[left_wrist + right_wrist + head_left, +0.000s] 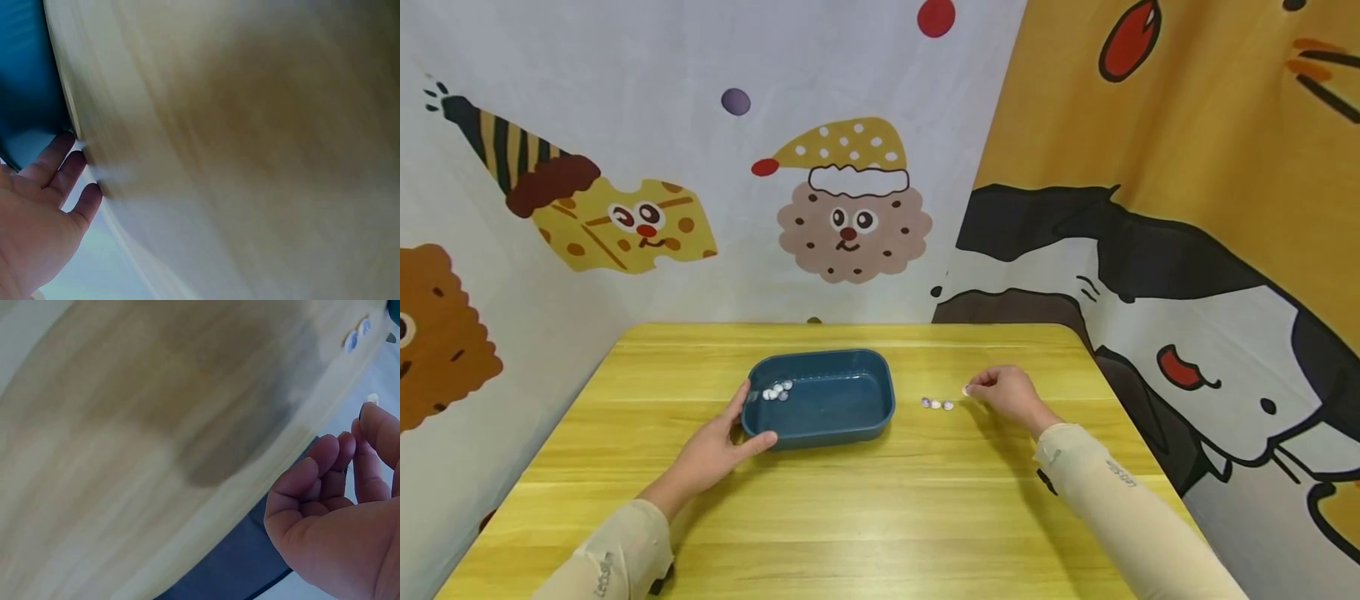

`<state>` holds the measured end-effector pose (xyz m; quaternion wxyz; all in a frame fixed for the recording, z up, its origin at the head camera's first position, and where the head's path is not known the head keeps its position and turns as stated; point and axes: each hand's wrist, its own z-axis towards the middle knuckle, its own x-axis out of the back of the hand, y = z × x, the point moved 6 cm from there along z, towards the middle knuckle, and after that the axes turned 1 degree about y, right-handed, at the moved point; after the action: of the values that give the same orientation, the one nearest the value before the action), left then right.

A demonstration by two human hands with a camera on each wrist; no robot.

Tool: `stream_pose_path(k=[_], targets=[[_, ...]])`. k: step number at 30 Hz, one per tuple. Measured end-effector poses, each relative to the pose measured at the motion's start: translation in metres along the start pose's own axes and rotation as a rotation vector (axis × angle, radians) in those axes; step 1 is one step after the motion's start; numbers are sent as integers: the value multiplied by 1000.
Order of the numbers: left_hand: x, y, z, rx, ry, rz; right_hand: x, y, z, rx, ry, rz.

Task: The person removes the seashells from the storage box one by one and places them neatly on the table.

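My left hand (711, 450) rests against the left end of a dark blue rectangular tray (827, 440), its thumb at the front rim and its other fingers, fairly straight, along the left side. Inside the tray, near that end, lie several small rounded white and purplish pieces (777, 391). To the tray's right, my right hand (1009, 393) pinches a small white piece (966, 390) between thumb and fingertip, low over the table; the right wrist view shows its pale edge (373, 399) past the thumb. Three similar white-and-purple pieces (936, 404) sit in a short row between tray and hand.
The yellow wood-grain table (850, 525) has rounded far corners. Behind it hangs a curtain (685, 50) printed with cartoon figures, close to the table's far edge and along both sides.
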<state>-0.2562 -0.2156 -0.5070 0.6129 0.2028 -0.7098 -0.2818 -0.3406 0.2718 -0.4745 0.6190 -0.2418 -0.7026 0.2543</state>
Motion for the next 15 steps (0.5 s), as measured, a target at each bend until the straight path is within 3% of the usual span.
stream_pose_path(k=[15], targets=[[3, 4, -1, 15, -9, -2, -20, 8, 1, 8, -4, -40]])
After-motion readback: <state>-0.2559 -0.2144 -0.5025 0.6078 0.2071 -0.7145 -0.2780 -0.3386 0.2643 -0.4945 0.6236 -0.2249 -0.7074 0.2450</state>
